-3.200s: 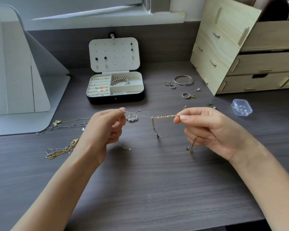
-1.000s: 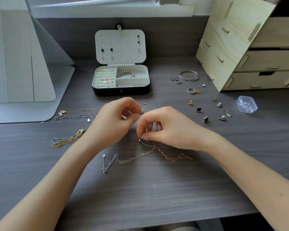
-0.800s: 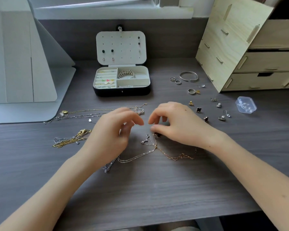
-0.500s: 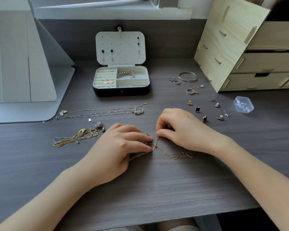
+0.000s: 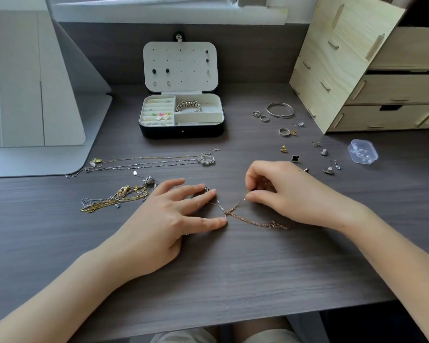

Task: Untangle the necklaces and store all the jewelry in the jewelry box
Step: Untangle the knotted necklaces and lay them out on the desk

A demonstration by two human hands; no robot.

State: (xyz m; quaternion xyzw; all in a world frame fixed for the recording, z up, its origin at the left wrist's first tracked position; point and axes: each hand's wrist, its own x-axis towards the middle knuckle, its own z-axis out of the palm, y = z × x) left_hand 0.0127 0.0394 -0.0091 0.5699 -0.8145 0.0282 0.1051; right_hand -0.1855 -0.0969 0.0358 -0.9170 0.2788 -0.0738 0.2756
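Since half a second ago the left hand (image 5: 169, 219) has flattened and fanned its fingers, and the right hand (image 5: 290, 196) has drawn its strand up and to the right, so the two fine chains now cross in an X between them. Everything lies on the dark desk (image 5: 208, 280), with a pale wooden drawer unit (image 5: 357, 70) at the back right and a grey stand (image 5: 35, 82) at the back left. The box (image 5: 181, 131) sits open at the back centre, its lid upright with studs pinned in it, a bracelet (image 5: 188, 106) in its upper right compartment and small pieces in the rolls on the left. The left hand lies palm down, fingers straight, pressing the silver chain (image 5: 214, 203) to the desk. The right hand, fingers curled, pinches the rose chain (image 5: 255, 222) between thumb and forefinger; the rest of that chain trails on the desk below the wrist. Two necklaces (image 5: 146, 162) lie stretched side by side between the box and the hands, and a gold tangle (image 5: 114, 199) lies just left of the left hand. Right of the box, well apart from it, are a bangle (image 5: 279, 110), rings (image 5: 256, 114), scattered earrings (image 5: 295, 158) and a clear case (image 5: 362, 152).
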